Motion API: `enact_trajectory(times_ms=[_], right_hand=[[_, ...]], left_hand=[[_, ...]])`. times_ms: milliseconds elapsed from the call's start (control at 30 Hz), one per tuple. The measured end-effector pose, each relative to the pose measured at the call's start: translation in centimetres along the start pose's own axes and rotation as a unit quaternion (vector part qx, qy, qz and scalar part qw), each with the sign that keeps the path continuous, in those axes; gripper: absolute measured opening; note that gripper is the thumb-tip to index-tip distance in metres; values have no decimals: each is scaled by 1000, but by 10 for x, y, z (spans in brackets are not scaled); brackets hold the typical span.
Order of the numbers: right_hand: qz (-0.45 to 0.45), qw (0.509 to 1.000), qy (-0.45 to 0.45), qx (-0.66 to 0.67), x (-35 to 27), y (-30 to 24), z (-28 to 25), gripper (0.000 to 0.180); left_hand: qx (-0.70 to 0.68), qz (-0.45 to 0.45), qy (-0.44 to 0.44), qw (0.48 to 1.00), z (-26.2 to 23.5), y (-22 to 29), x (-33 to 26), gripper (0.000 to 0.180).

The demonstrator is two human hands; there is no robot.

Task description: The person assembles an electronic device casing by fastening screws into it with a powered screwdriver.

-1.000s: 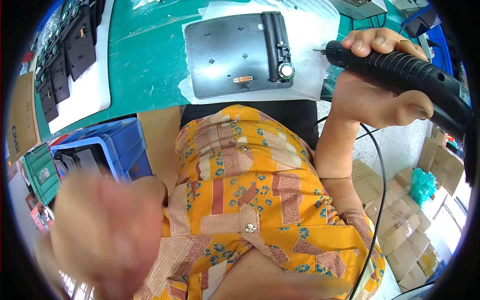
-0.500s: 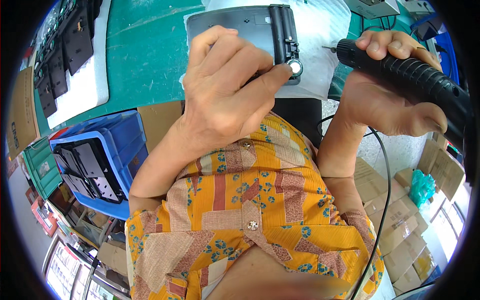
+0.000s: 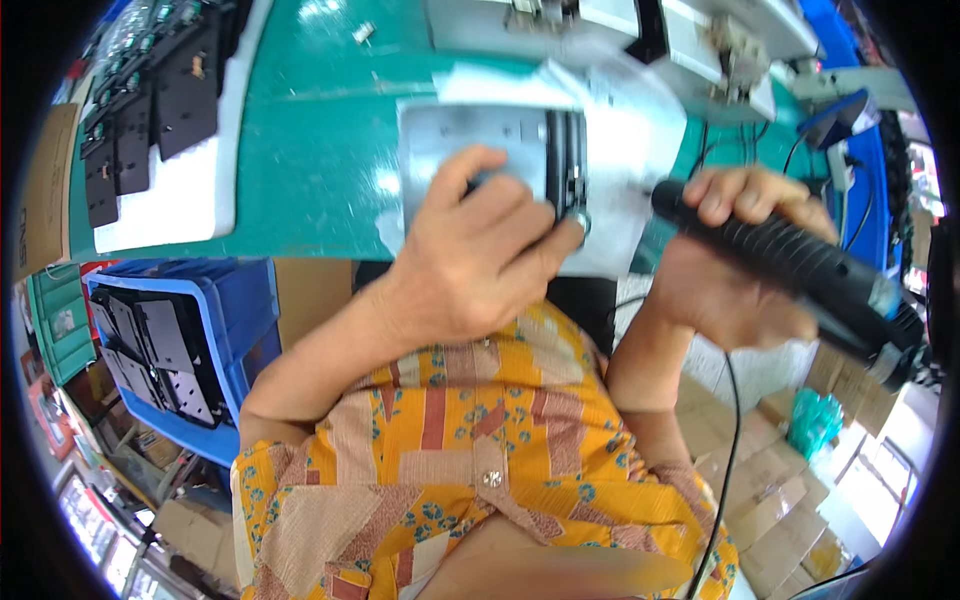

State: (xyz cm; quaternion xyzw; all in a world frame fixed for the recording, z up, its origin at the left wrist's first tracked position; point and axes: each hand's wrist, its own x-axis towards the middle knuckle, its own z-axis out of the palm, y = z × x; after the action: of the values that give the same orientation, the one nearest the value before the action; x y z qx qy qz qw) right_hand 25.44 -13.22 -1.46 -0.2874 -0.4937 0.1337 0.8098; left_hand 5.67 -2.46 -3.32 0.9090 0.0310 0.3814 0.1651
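A dark flat plastic panel point(image 3: 500, 130) lies on white sheeting on the bench, a black ribbed strip point(image 3: 567, 150) running along its right side. My left hand point(image 3: 475, 255) is over its near part, fingers bent and closed on it. The thumb reaches a small round ring-shaped part point(image 3: 582, 224) at the near right corner. What lies beneath the palm is hidden. To the right, my right hand point(image 3: 710, 280) is wrapped round a black electric screwdriver point(image 3: 790, 245), held slanting in the air. Its tip points left toward the panel, apart from it; both are slightly blurred.
Several dark panels lie on a white foam sheet point(image 3: 215, 205) at the left. Below, a blue crate point(image 3: 235, 330) holds more panels. Metal equipment point(image 3: 470, 30) stands at the back. A black cable point(image 3: 737, 430) hangs at right, near cardboard boxes point(image 3: 770, 500).
The view has shifted, so the bench sits lower and more of its far side shows. My left hand stays on the panel; my right hand still grips the screwdriver, now blurred by motion.
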Motion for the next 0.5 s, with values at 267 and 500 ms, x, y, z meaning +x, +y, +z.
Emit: enact_trajectory(times_ms=[267, 500], right_hand=[[21, 1000, -10, -10, 35, -37, 14, 90], [67, 993, -58, 80, 95, 7, 42, 90]], left_hand=[[-46, -28, 2, 999, 4, 1, -11, 34], [-67, -35, 8, 997, 5, -2, -6, 33]])
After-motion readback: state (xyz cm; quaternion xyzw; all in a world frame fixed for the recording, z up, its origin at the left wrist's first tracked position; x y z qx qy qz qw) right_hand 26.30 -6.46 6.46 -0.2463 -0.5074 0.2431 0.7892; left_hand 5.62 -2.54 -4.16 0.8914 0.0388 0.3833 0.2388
